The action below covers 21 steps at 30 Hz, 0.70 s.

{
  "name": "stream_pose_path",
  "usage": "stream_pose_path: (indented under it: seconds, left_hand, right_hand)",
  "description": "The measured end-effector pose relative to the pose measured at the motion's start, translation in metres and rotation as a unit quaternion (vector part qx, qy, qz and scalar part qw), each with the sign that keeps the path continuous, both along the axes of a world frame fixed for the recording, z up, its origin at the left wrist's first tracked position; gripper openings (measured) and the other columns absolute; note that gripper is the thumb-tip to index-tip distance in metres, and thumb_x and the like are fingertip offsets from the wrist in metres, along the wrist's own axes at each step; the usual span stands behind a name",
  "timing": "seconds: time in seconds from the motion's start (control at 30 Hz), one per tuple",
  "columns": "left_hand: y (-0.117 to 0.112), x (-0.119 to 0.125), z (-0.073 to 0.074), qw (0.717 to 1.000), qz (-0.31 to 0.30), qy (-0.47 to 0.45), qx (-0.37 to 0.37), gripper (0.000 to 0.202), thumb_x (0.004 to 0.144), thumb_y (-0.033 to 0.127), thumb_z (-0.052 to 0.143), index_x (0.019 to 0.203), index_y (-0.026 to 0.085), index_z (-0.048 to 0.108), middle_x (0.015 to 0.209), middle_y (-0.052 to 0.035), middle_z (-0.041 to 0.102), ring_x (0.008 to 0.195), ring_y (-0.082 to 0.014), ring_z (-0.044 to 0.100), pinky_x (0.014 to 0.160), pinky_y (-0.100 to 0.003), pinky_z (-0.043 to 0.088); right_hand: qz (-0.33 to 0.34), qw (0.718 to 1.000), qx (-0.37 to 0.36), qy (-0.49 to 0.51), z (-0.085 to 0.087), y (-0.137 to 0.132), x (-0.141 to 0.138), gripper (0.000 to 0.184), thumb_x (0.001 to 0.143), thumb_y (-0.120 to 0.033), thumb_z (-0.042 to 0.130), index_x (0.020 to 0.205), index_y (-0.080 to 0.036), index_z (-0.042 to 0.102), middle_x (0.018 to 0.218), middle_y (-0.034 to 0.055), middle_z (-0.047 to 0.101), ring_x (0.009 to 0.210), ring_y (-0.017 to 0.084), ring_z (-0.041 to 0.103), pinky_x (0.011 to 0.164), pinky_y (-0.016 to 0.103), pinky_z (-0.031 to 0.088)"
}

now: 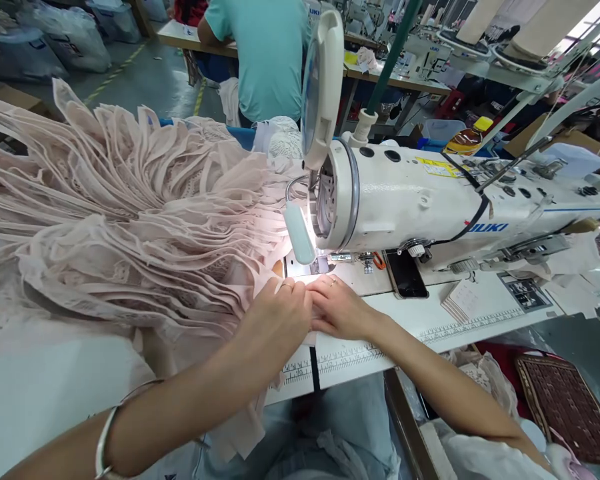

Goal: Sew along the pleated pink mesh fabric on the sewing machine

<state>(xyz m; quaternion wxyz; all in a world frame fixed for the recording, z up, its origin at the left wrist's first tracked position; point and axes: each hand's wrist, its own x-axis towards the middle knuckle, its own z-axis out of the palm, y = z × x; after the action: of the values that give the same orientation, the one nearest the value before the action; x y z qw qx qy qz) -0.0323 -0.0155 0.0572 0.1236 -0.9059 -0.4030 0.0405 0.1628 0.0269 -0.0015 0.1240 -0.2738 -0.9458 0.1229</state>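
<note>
My left hand and my right hand meet in front of the needle area of a white sewing machine. Both have bent fingers closed on pale pink fabric, most of which their backs hide. The fabric runs leftward into a big heap of pale pink garment pieces with lace parts. A small lamp lights the spot just beyond my fingers. The machine's needle and presser foot are mostly hidden behind the lamp.
A black phone lies right of my right hand, near orange-handled scissors. Further right are a stack of small cards and a ruler strip along the table edge. Beyond the machine sits a person in a turquoise shirt.
</note>
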Motion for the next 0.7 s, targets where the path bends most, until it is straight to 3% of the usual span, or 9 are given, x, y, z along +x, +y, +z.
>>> stream_pose_path:
  seconds: [0.07,0.13,0.3,0.37,0.43,0.5,0.53,0.6,0.7]
  left_hand:
    - [-0.017,-0.013,0.006,0.997,0.056,0.033,0.045,0.029,0.079,-0.004,0.043,0.083,0.01,0.067,0.083,-0.0144,0.064,0.082,-0.0295,0.061,0.075,-0.042,0.047]
    - [-0.028,-0.027,0.009,0.994,0.094,0.041,0.04,0.029,0.081,-0.003,0.041,0.082,0.01,0.067,0.083,-0.0159,0.066,0.084,-0.0308,0.063,0.079,-0.044,0.048]
    - [-0.044,-0.048,0.011,0.979,0.037,-0.006,-0.199,0.03,0.082,-0.004,0.044,0.073,0.019,0.061,0.063,-0.0018,0.062,0.058,-0.0217,0.061,0.06,-0.034,0.046]
    - [-0.045,-0.046,0.01,0.971,0.044,-0.007,-0.236,0.029,0.078,-0.006,0.047,0.081,0.018,0.062,0.062,0.0006,0.061,0.055,-0.0207,0.061,0.056,-0.031,0.044]
    - [-0.041,-0.04,0.005,0.979,0.095,-0.006,-0.183,0.032,0.078,-0.008,0.045,0.088,0.016,0.062,0.066,-0.0006,0.062,0.058,-0.0205,0.063,0.056,-0.03,0.045]
    - [-0.033,-0.034,-0.005,0.987,0.139,-0.006,-0.076,0.032,0.084,-0.007,0.039,0.094,0.012,0.063,0.077,-0.007,0.066,0.067,-0.0224,0.066,0.061,-0.032,0.048]
    - [-0.027,-0.033,-0.012,0.992,0.126,-0.017,-0.025,0.034,0.087,-0.004,0.038,0.1,0.011,0.064,0.087,-0.0112,0.068,0.077,-0.0248,0.068,0.067,-0.035,0.05]
    - [-0.016,-0.033,-0.027,0.998,0.016,-0.06,0.021,0.04,0.09,-0.001,0.039,0.119,0.013,0.063,0.117,-0.0158,0.068,0.11,-0.0275,0.065,0.093,-0.042,0.049]
    - [-0.002,-0.036,-0.048,0.989,-0.108,-0.105,0.003,0.055,0.091,0.002,0.041,0.138,0.028,0.055,0.146,-0.0061,0.056,0.134,-0.0238,0.05,0.115,-0.047,0.032]
  right_hand:
    - [0.006,1.0,-0.013,0.005,0.006,-0.005,-0.003,0.021,0.098,-0.037,0.057,0.101,-0.017,0.061,0.099,0.0095,0.064,0.091,0.023,0.053,0.082,0.037,0.042]
    - [-0.01,0.999,-0.04,0.006,0.013,-0.006,-0.002,0.013,0.099,-0.027,0.056,0.091,-0.018,0.06,0.089,0.0061,0.061,0.084,0.02,0.051,0.078,0.034,0.04]
    - [-0.02,0.987,-0.142,0.069,0.02,-0.004,0.011,0.016,0.095,-0.015,0.061,0.08,-0.02,0.056,0.082,0.0014,0.057,0.083,0.018,0.05,0.077,0.031,0.04]
    - [-0.037,0.983,-0.163,0.081,0.02,-0.007,0.016,0.017,0.094,-0.013,0.061,0.079,-0.02,0.055,0.083,0.0019,0.055,0.085,0.019,0.049,0.076,0.031,0.041]
    - [-0.065,0.981,-0.172,0.068,0.02,-0.013,0.018,0.018,0.094,-0.013,0.059,0.079,-0.021,0.053,0.084,0.0026,0.054,0.086,0.02,0.047,0.076,0.032,0.042]
    - [-0.09,0.98,-0.171,0.051,0.019,-0.019,0.019,0.018,0.095,-0.013,0.055,0.08,-0.021,0.049,0.085,0.003,0.052,0.085,0.02,0.045,0.076,0.034,0.042]
    - [-0.097,0.979,-0.171,0.048,0.019,-0.023,0.02,0.018,0.096,-0.013,0.053,0.081,-0.022,0.048,0.086,0.0032,0.052,0.085,0.02,0.045,0.076,0.034,0.042]
    - [-0.096,0.978,-0.176,0.059,0.017,-0.029,0.02,0.017,0.097,-0.014,0.05,0.083,-0.022,0.047,0.088,0.0035,0.052,0.085,0.02,0.045,0.077,0.035,0.043]
    - [-0.085,0.975,-0.18,0.098,0.015,-0.037,0.022,0.016,0.099,-0.017,0.05,0.083,-0.023,0.047,0.087,0.0034,0.053,0.088,0.02,0.047,0.08,0.034,0.045]
